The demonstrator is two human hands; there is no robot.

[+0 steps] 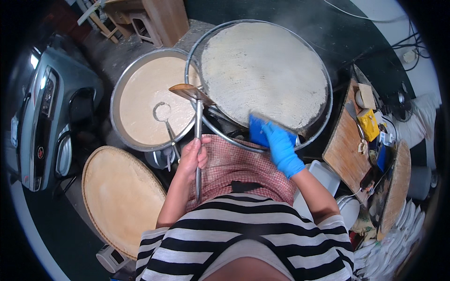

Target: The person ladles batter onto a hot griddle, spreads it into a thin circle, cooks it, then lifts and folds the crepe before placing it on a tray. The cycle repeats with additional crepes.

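My bare left hand (192, 157) is closed around the metal handle of a batter spreader (198, 117), whose curved wooden blade points up between the basin and the griddle. In a blue glove, my right hand (283, 152) grips a blue scraper (258, 130) at the near edge of the round griddle (329, 89). A thin pale sheet of batter (262, 70) covers most of the griddle's surface. To its left stands a wide metal basin (123, 133) of beige batter, with a ladle (170, 133) dipped in it. The scraper's edge is blurred; whether it touches the sheet I cannot tell.
A large round tan tray (119, 199) with a raised rim lies at the lower left. On the right are a wooden board (344, 150), a yellow packet (368, 124) and loose cables. A parked car (44, 117) stands at the far left, a stool (143, 27) beyond the basin.
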